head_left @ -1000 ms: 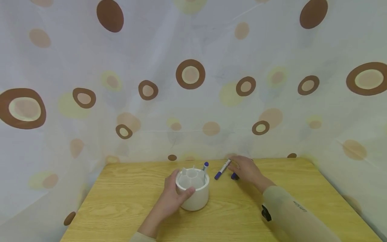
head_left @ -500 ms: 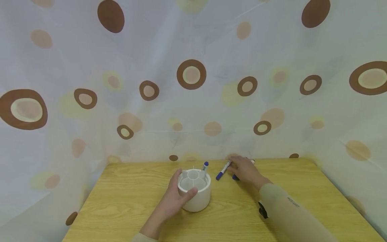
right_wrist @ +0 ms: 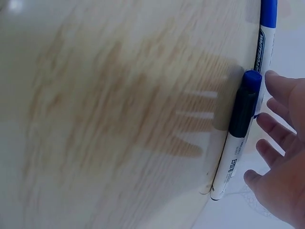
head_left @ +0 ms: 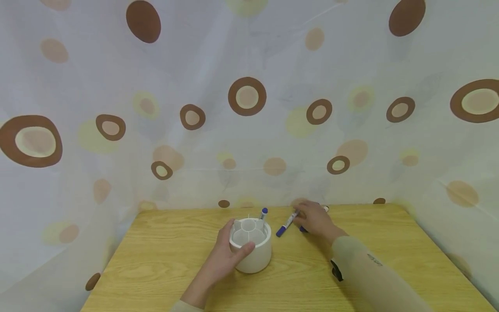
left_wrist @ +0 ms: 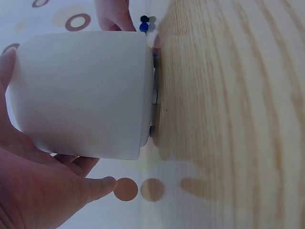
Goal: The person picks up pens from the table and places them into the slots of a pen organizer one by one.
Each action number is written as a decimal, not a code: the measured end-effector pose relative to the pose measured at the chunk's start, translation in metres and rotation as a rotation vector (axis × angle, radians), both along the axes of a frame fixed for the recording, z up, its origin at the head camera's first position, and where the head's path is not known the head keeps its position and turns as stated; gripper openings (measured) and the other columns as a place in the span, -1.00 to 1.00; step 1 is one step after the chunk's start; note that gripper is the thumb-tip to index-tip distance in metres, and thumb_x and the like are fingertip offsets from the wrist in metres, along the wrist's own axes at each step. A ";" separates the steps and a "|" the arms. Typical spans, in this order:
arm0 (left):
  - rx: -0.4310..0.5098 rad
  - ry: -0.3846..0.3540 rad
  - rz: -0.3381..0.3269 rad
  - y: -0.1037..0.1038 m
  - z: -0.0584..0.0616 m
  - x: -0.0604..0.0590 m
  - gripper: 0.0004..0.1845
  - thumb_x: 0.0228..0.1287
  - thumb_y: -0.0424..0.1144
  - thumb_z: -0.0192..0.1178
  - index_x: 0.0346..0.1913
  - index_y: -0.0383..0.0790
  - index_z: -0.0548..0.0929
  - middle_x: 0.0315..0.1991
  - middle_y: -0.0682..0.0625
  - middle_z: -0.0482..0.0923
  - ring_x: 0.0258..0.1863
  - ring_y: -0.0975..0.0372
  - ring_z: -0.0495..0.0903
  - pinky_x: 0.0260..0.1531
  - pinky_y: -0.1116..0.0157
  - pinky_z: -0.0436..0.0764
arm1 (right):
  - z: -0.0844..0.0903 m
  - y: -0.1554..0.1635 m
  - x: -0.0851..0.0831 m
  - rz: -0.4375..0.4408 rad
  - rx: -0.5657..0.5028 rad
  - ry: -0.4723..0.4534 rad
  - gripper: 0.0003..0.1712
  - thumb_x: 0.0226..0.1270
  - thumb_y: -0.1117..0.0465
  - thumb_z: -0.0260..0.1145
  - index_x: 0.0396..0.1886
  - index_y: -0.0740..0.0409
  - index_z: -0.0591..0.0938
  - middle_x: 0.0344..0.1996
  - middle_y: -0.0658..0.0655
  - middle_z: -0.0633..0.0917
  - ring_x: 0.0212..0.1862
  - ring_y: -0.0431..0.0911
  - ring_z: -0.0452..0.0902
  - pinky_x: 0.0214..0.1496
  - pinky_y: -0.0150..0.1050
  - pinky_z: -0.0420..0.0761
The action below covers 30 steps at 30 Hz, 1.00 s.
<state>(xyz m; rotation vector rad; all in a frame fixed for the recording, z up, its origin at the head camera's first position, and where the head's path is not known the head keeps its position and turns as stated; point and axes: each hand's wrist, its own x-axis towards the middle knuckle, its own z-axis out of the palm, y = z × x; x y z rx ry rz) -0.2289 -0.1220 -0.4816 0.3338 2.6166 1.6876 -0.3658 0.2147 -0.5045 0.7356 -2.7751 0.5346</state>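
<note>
A person works at a light wooden surface (head_left: 163,260) backed by a white curtain with brown and yellow rings (head_left: 117,86). The left hand (head_left: 224,258) grasps a round white plastic holder with inner compartments (head_left: 253,249), fingers curled round its near-left wall and the thumb on its rim; the left wrist view shows the fingers wrapped against the holder's smooth side (left_wrist: 81,95). The holder stands upright near the middle of the surface. 1 marker with a blue cap (head_left: 264,213) stands in it at about 1 o'clock of the rim.

At 2 o'clock from the holder, the right hand (head_left: 313,219) lies low over the surface, its fingers relaxed and stretched toward loose markers, gripping nothing. A white marker with a blue cap (head_left: 286,223) lies just left of the fingertips, slanted with its cap toward the holder. The right wrist view shows the fingertips (right_wrist: 279,138) just beside a white marker with a dark blue cap (right_wrist: 236,138), with another white-and-blue marker (right_wrist: 265,43) right beside it; whether the fingers touch them cannot be told. A beige sleeve (head_left: 374,281) covers the right forearm.
</note>
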 end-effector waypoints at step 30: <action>0.001 -0.024 -0.024 -0.001 -0.003 -0.001 0.21 0.46 0.26 0.43 0.76 -0.40 -0.01 0.67 -0.50 0.06 0.55 -0.37 0.32 0.52 -0.43 0.27 | -0.004 -0.008 0.002 -0.046 0.001 -0.052 -0.93 0.43 0.29 0.57 -0.17 0.15 0.82 -0.26 0.07 0.75 -0.17 0.03 0.62 -0.01 0.12 0.67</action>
